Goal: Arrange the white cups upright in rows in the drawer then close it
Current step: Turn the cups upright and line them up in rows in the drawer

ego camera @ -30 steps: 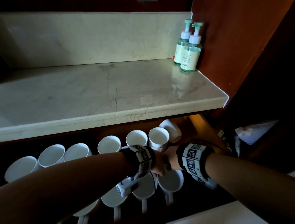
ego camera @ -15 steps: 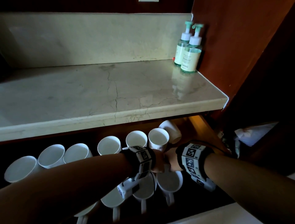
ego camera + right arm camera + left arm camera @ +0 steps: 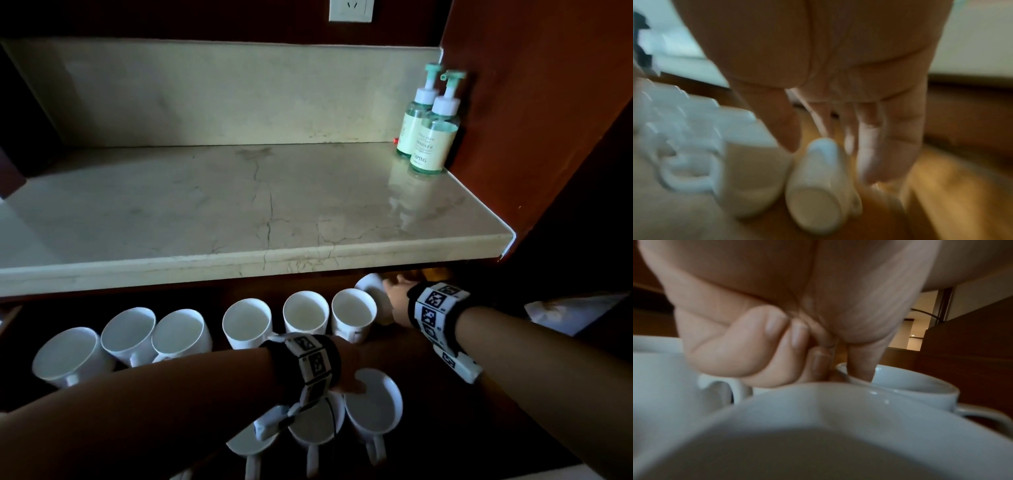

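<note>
Reaching with spread fingers, right hand (image 3: 397, 301) nears the tipped cup (image 3: 818, 186) lying at the drawer's (image 3: 937, 181) back right corner. Left hand (image 3: 346, 373) pinches a front-row cup's (image 3: 373, 401) rim. Glazed ceramic: rigid, slick, chippable; grasp body or handle.

A tipped white ceramic cup (image 3: 371, 287) lay on its side just before the right hand's fingers (image 3: 875, 142), at the back row's right end. Another upright white ceramic cup (image 3: 373, 404) stood under the left hand's fingers (image 3: 862, 366), in the front row.
</note>
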Demonstrator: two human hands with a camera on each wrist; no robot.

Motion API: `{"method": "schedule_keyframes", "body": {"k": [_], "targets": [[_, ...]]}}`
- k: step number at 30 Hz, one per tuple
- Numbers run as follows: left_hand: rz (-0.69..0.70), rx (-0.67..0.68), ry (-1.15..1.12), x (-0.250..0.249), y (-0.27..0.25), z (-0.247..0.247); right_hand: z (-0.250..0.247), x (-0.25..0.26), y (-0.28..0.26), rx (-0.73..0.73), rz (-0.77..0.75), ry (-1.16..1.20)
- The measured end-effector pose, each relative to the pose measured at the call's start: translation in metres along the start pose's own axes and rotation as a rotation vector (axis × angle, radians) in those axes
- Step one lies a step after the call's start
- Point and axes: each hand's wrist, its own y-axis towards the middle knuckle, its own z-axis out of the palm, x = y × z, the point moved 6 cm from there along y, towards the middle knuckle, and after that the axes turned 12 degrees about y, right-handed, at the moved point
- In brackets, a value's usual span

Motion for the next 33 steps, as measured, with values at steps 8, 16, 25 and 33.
{"method": "schedule_keyframes", "body": {"k": [8, 16, 25, 33], "targets": [[-0.089, -0.055, -0.242, 0.022, -0.013, 0.011, 0.021, -0.017, 0.123, -0.105, 0.002, 0.084], [-0.127, -0.052, -0.218, 0.034, -0.043, 0.000, 0.018, -0.023, 0.116, -0.097, 0.044, 0.184], [-0.079, -0.130, -0.163, 0.023, -0.041, -0.001, 0.005, -0.036, 0.030, -0.206, 0.239, 0.284], [-0.055, -0.242, -0.206, 0.020, -0.040, -0.001, 0.018, -0.028, -0.012, -0.182, 0.383, 0.322]]}}
